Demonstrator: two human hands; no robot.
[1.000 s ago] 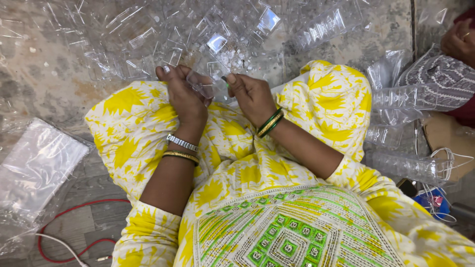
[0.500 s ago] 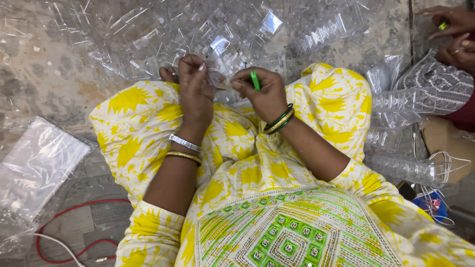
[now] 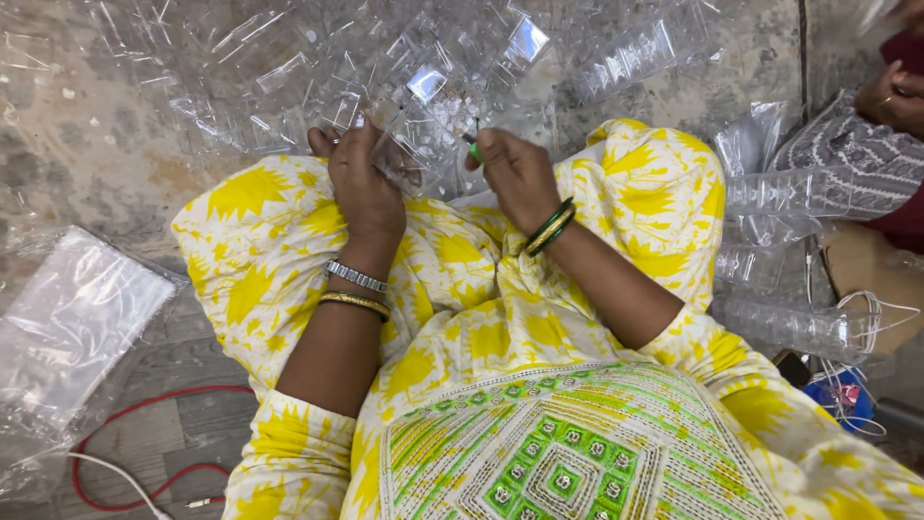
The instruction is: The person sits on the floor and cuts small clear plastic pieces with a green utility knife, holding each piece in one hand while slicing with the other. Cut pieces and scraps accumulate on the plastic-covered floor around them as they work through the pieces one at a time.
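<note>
Pinching a clear, thin-walled plastic piece (image 3: pixel 402 154), the left hand (image 3: pixel 364 183) closes its fingers around the glossy, moulded shape just above the lap. The right hand (image 3: pixel 515 173) sits just beside it, fingers curled tight on a small green tool (image 3: pixel 473 147), of which only a short stub shows above the knuckles. Both hands hover at the near edge of a heap of transparent plastic trays (image 3: pixel 433 67), crinkled and ribbed, catching white glints and spread across the rough, mottled concrete floor (image 3: pixel 87 144).

A silver metal watch band (image 3: pixel 355 276) and a thin gold bangle (image 3: pixel 354 303) circle the left wrist; green and gold bangles (image 3: pixel 549 228) ring the right wrist. The person's knees are draped in soft yellow cloth (image 3: pixel 289 231) printed with white leaf shapes, and a panel of green geometric embroidery (image 3: pixel 549 453) lies nearest the camera.

To the left, a flat stack of cloudy plastic bags (image 3: pixel 67 327) rests on the floor, with a red cable (image 3: pixel 144 433) looping beside it. At the right, long ribbed clear trays (image 3: pixel 799 260) lie stacked, and another person's hand (image 3: pixel 890 96) shows at the upper right corner above a grey patterned cloth (image 3: pixel 847 159).
</note>
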